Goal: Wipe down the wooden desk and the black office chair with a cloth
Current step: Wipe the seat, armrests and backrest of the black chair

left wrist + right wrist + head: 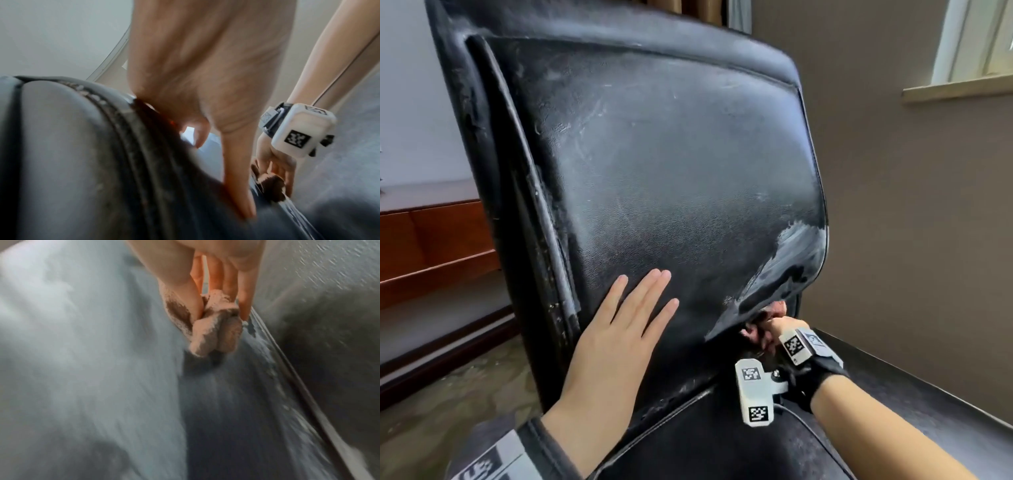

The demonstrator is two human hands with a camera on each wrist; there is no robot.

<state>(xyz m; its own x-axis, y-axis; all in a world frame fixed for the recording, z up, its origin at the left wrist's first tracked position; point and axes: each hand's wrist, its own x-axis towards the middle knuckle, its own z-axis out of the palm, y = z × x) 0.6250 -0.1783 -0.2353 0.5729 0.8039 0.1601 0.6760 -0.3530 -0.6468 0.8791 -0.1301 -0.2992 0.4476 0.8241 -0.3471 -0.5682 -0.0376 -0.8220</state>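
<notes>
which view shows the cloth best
The right wrist view: the bunched, dirt-stained pink cloth fills the centre, pinched by the right hand. The left wrist view shows a small blurred wad; the head view shows a sliver behind the black leather chair back.

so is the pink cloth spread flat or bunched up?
Bunched: the pink cloth sits wadded in the right hand, pinched by its fingertips.

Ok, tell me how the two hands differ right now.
The left hand lies flat with straight fingers on the chair back; the right hand is curled. The left hand holds nothing; the right hand grips a bunched pinkish cloth. The left hand rests on the lower middle of the back; the right hand works at its lower right edge. Both touch the same chair, and both wrists carry cameras.
</notes>
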